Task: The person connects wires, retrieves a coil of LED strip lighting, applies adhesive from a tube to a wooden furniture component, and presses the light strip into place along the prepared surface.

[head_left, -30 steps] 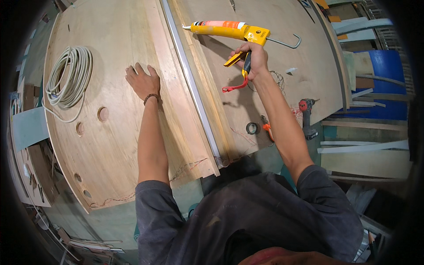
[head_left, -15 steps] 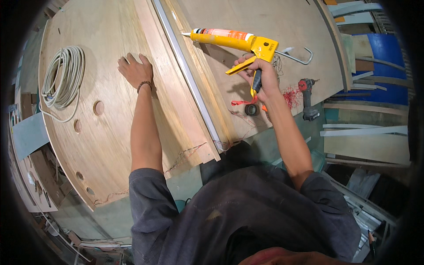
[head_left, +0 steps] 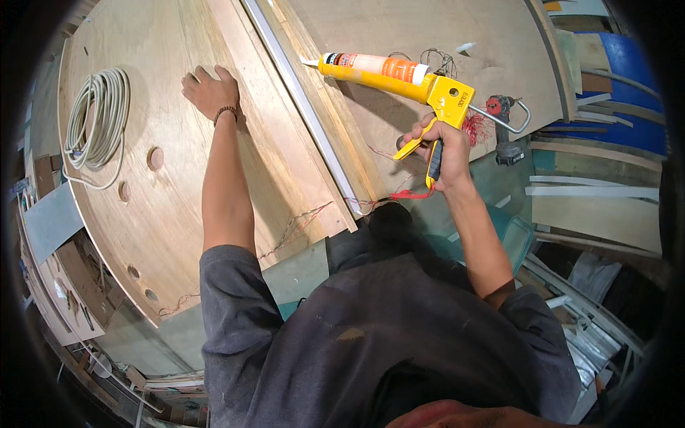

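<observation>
My left hand point(head_left: 210, 94) rests with spread fingers on a pale plywood panel point(head_left: 168, 214), a beaded bracelet at its wrist. My right hand point(head_left: 451, 153) is wrapped round the handle of a yellow caulking gun point(head_left: 449, 100), its fingers around the trigger. The gun carries an orange and white sealant tube point(head_left: 385, 65). Its nozzle point(head_left: 309, 62) points left, near the long white strip point(head_left: 300, 103) that runs between the wooden edges. A red ribbon-like piece point(head_left: 412, 194) hangs from the bottom of the handle.
A coil of cream cable point(head_left: 96, 121) lies on the panel at the left, near several round cut-out holes. Thin wires point(head_left: 303, 217) trail over the near edge. A cordless drill point(head_left: 508, 152) is at the right, beside tangled red wire point(head_left: 474, 130). Offcut strips point(head_left: 592, 191) lie further right.
My right hand has brought the caulking gun nearer to me and to the right. My left hand stays spread on the panel, slightly further up and left in view.
</observation>
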`<state>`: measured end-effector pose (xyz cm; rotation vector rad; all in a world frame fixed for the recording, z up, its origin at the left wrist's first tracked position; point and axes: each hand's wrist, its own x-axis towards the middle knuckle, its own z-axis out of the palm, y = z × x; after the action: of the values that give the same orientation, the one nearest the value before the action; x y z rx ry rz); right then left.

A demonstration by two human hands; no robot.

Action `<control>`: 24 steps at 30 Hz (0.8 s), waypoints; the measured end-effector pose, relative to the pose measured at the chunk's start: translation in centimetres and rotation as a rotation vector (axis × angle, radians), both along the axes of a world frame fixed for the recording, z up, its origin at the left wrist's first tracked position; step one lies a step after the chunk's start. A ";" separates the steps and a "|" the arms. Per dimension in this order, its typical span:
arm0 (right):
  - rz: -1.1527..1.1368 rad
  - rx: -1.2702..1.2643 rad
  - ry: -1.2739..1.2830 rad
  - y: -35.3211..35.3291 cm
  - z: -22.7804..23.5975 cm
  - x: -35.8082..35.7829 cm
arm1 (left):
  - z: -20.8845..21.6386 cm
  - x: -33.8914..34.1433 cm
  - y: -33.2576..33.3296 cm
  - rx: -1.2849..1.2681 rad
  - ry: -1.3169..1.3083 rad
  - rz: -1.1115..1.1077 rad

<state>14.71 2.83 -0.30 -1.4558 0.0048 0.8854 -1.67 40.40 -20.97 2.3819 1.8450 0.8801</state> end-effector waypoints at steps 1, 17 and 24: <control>-0.019 -0.035 -0.005 -0.3 0.4 -0.2 | -0.1 -0.1 0.1 -0.010 0.019 0.002; -0.049 0.069 0.120 -11.9 0.7 -6.0 | -1.1 -0.3 0.6 0.007 0.009 -0.002; -0.094 0.147 0.153 -18.2 -0.3 -7.9 | -1.5 -0.6 0.7 0.012 -0.003 -0.050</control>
<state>6.82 -15.38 -0.58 -1.2390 0.1191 0.8989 -2.27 41.15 -22.45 2.4210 1.7757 0.8925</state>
